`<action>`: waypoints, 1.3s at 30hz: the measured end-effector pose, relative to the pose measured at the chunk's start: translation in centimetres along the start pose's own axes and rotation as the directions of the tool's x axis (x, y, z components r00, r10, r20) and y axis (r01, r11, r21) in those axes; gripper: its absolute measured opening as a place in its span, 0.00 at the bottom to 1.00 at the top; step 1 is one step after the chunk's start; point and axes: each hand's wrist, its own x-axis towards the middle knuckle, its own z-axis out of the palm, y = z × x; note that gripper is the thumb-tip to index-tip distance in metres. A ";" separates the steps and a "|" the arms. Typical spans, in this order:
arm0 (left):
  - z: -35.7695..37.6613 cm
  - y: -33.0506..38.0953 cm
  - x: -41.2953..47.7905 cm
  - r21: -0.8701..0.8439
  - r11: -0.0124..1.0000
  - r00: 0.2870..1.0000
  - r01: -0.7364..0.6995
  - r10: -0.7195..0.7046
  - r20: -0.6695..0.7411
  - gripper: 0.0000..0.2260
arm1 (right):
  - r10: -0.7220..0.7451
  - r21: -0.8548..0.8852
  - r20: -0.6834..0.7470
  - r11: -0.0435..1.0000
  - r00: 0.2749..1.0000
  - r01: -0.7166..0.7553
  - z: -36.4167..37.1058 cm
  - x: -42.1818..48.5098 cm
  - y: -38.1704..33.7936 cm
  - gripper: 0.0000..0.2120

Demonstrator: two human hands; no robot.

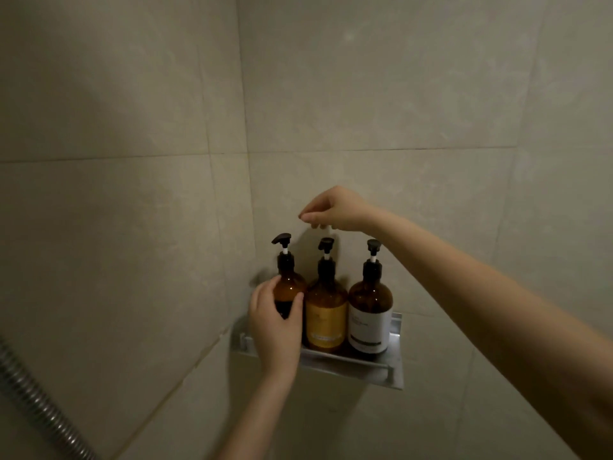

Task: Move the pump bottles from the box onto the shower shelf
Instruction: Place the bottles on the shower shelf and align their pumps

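On the metal shower shelf [394,360], fixed in the corner of the tiled wall [398,94]: three amber pump bottles, upright in a row, sides touching or nearly so.

Left bottle [292,287]: dark label, black pump, nozzle pointing left. Left hand [275,323] wraps its body, fingers [265,293] and thumb clasped on the glass.

Middle bottle [326,310]: yellow label, black pump.

Right bottle [370,310]: white label, black pump, standing free of both hands.

Right hand [335,210]: raised above the middle bottle's pump and clear of it, fingers curled inward with the tips pinched close together; whether they grip anything cannot be told.

Lower left corner: ribbed metal shower hose [36,400], well apart from the shelf.
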 end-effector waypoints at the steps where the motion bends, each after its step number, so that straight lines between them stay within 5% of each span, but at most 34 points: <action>1: -0.2 -0.3 0.4 0.008 1.000 1.000 0.024 -0.024 -0.009 0.19 | 0.005 -0.009 0.023 1.000 1.000 -0.005 0.4 0.7 -0.6 0.15; 9: -0.7 -2.2 1.4 0.025 0.989 0.983 0.143 -0.145 0.111 0.23 | 0.214 -0.183 0.204 0.967 0.955 -0.178 4.0 5.1 -2.9 0.20; 15: -0.9 -2.7 1.9 -0.027 0.982 0.973 0.186 -0.180 0.147 0.23 | 0.245 -0.054 0.353 0.969 0.903 -0.241 3.7 5.4 -2.0 0.16; 22: -0.9 -2.9 2.2 -0.026 0.979 0.967 0.203 -0.196 0.160 0.25 | 0.196 -0.113 0.280 0.979 0.940 -0.170 3.9 5.4 -1.6 0.19; 29: -0.9 -1.6 0.8 0.017 0.994 0.993 0.105 -0.106 0.051 0.29 | 0.145 0.067 0.070 0.987 0.987 -0.149 -0.8 2.7 0.0 0.16; 35: -0.1 1.0 -0.6 0.023 1.000 0.995 0.018 -0.015 -0.098 0.17 | 0.242 -0.016 0.188 0.970 0.952 -0.244 -2.1 -0.3 2.0 0.14; 39: 2.1 4.4 -3.2 -0.028 0.999 0.968 -0.019 0.025 0.251 0.15 | 0.288 -0.019 0.062 0.958 0.956 -0.287 -3.1 -1.8 3.0 0.15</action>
